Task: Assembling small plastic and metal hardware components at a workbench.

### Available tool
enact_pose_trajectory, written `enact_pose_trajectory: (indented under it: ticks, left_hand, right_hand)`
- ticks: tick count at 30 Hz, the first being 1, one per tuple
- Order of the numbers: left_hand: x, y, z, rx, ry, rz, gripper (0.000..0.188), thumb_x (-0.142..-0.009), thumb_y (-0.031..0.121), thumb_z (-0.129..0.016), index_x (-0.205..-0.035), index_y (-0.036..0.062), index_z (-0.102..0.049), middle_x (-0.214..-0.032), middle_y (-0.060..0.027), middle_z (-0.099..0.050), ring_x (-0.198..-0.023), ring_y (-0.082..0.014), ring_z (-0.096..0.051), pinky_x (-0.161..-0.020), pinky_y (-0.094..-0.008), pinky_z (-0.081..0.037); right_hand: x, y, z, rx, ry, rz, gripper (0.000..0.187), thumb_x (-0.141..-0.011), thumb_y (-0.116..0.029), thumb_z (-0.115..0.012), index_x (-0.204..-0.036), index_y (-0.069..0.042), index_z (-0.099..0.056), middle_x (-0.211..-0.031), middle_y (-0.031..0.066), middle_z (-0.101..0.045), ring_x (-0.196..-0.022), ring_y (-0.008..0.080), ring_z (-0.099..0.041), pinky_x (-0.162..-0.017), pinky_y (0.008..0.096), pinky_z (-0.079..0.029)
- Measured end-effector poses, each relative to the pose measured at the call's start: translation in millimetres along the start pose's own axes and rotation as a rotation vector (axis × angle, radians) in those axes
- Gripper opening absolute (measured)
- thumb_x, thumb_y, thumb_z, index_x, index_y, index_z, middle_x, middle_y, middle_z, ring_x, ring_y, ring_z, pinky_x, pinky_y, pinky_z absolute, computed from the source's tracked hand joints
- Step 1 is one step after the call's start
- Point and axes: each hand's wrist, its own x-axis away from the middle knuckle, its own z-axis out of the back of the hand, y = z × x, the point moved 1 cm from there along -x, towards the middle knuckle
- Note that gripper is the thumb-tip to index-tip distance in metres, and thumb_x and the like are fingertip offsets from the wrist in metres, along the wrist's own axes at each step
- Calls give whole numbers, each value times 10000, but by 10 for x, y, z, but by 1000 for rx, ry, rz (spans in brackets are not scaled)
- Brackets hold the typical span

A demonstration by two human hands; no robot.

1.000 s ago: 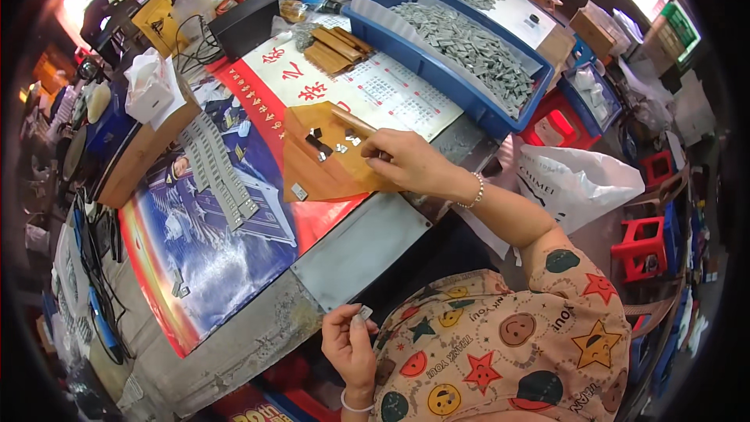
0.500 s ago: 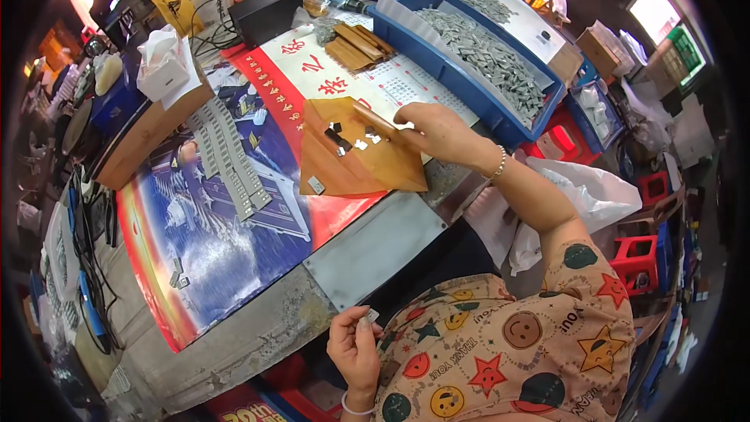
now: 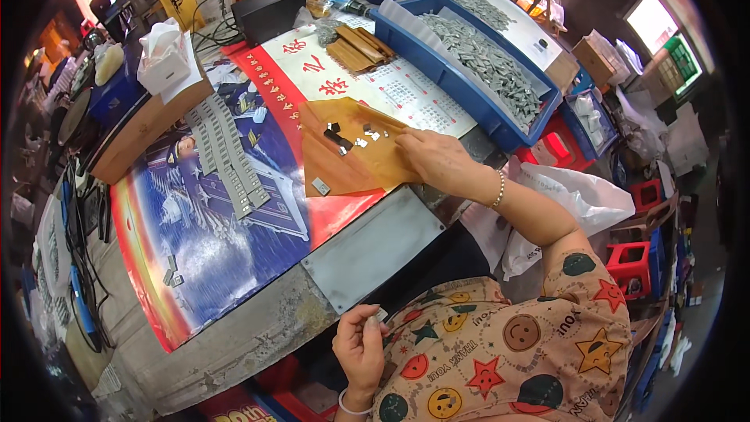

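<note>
An amber translucent sheet (image 3: pixel 351 168) lies on the poster-covered bench. My right hand (image 3: pixel 439 159) is closed on its right edge, fingers bent over the film. Several small silvery pieces (image 3: pixel 369 134) and a few dark strips (image 3: pixel 337 139) rest on the sheet, and one small grey metal part (image 3: pixel 320 187) sits by its lower left corner. Low in front of my body, my left hand (image 3: pixel 361 350) pinches a small pale metal piece (image 3: pixel 380 315) between thumb and fingers; much of that piece is hidden.
Two strips of grey parts (image 3: pixel 228 158) lie on the poster (image 3: pixel 226 266), with a few loose parts (image 3: pixel 173 272) nearer me. A blue tray (image 3: pixel 469 82) heaped with grey parts stands at the far right. Folded amber sheets (image 3: pixel 358 48) and a black box (image 3: pixel 270 14) lie behind.
The sheet's curled right side has come down, and my right hand has moved slightly nearer me and rightward with its edge. My left hand has shifted a little to the right.
</note>
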Motion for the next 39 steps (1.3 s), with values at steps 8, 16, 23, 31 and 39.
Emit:
enact_pose_trajectory:
  ticks: [8, 16, 23, 31, 39]
  left_hand:
    - [15, 25, 18, 31, -32, 27, 148, -928, 23, -510, -1042, -40, -581, -803, -35, -613, -704, -62, -577, -638, -196, -468]
    - [4, 7, -38, 3, -40, 35, 140, -926, 22, -499, -1037, -33, -565, -763, -41, -585, -649, -68, -539, -599, -201, -452]
    - [65, 151, -126, 113, 26, 139, 147, -946, 37, -506, -1077, 4, -561, -749, -18, -564, -631, -68, -497, -578, -197, -405]
    - [77, 155, -229, 144, 26, 131, 130, -945, 42, -521, -1054, 24, -589, -724, 6, -550, -605, -49, -469, -547, -182, -369]
    - [112, 194, -249, 121, 17, 154, 128, -945, 45, -521, -1052, 32, -592, -730, 6, -553, -609, -51, -471, -550, -188, -377]
  right_hand:
    - [-356, 157, -122, -167, 17, -6, 252, -865, -95, -508, -1109, -52, -556, -1033, 146, -597, -954, 325, -589, -809, 403, -481]
    - [-499, 360, -278, -274, 119, -2, 168, -852, -125, -566, -992, -51, -620, -946, 163, -595, -899, 332, -584, -800, 402, -473]
    - [-653, 347, -258, -389, 90, 11, 157, -769, -162, -629, -850, -29, -614, -883, 166, -619, -870, 336, -605, -749, 414, -476]
    - [-642, 403, -170, -513, 63, -4, 91, -737, -82, -594, -794, -13, -581, -732, 141, -621, -741, 324, -611, -680, 401, -473]
    - [-566, 346, -186, -510, 141, -4, 135, -757, -85, -604, -857, 5, -616, -805, 164, -655, -789, 312, -638, -716, 380, -488]
